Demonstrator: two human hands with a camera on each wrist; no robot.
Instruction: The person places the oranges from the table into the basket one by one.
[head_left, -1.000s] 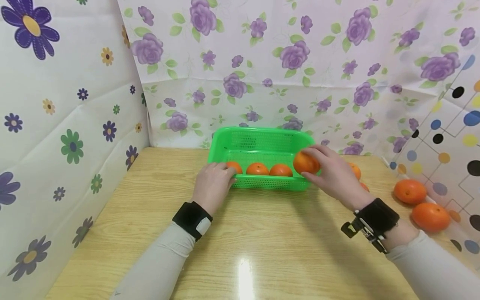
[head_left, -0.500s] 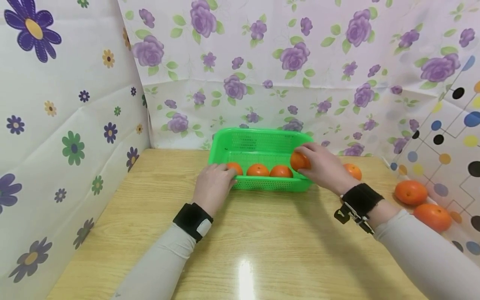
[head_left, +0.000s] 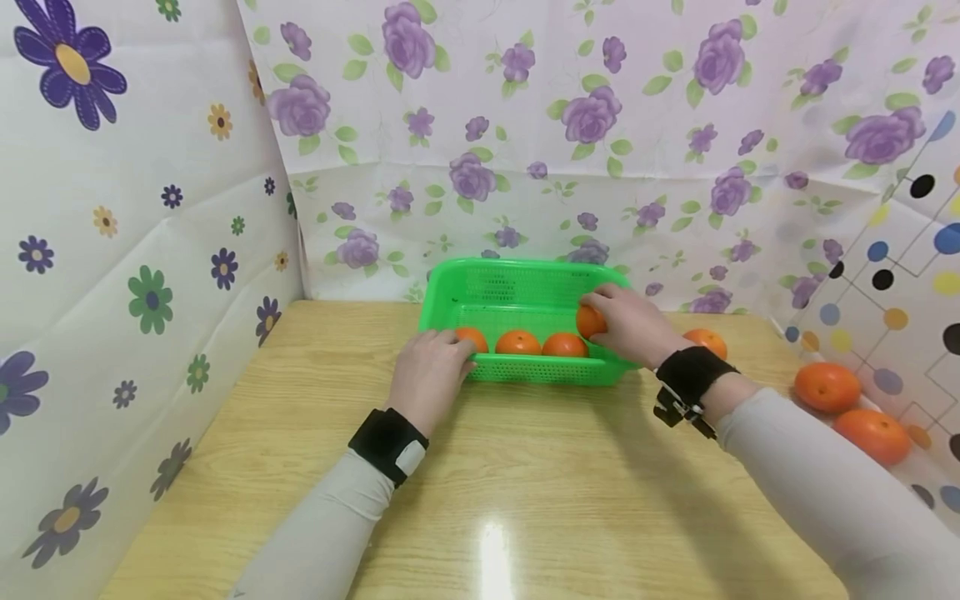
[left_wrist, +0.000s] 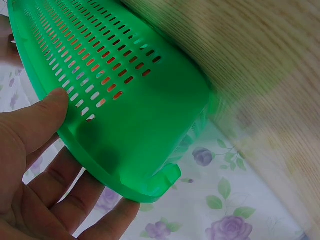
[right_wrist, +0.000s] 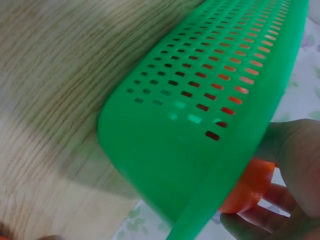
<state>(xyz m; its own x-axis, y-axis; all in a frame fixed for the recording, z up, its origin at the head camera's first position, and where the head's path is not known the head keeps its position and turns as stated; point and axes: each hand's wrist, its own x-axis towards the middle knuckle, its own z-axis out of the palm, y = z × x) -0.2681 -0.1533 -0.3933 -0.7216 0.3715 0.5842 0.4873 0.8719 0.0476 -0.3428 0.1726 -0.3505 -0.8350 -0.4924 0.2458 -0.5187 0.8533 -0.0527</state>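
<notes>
A green perforated plastic basket [head_left: 528, 369] sits on the wooden table. Its front-left corner is gripped by my left hand [head_left: 429, 372]; in the left wrist view the thumb [left_wrist: 47, 117] lies against the outer wall and the fingers curl past the rim. Along the inside of the front wall lie three oranges, the middle one [head_left: 517, 342] between two others. My right hand [head_left: 633, 327] holds another orange [head_left: 589, 322] between thumb and fingers, inside the basket's right end. The right wrist view has this orange [right_wrist: 252, 187] partly hidden behind the green rim.
To the right of the basket, an orange [head_left: 705, 341] lies partly behind the right wrist. Two more oranges, one [head_left: 827, 387] behind the other [head_left: 872, 436], rest near the polka-dot sheet. Flowered sheets [head_left: 480, 125] rise along the back and left of the table.
My right hand has moved left and slightly down with the orange, from above the basket's right edge to inside it. My left hand keeps its place on the basket corner.
</notes>
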